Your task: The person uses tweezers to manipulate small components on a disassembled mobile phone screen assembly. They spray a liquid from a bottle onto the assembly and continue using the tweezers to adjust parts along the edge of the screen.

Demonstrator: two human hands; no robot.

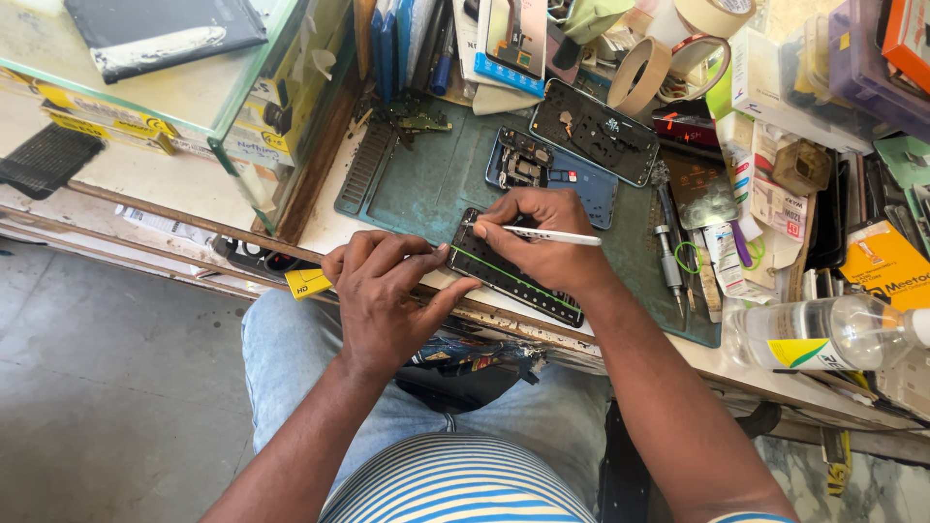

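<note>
Black phone frame (pixel 513 276) lies at the near edge of a green work mat (pixel 426 184), steadied by the left hand (pixel 383 295) while the right hand (pixel 542 237) pinches a white stylus-like tool (pixel 547 234) over it, beside loose phone parts (pixel 552 165).

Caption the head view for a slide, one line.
Left hand steadies a dark phone frame on a green work mat while the right hand works it with a white tool.
</note>
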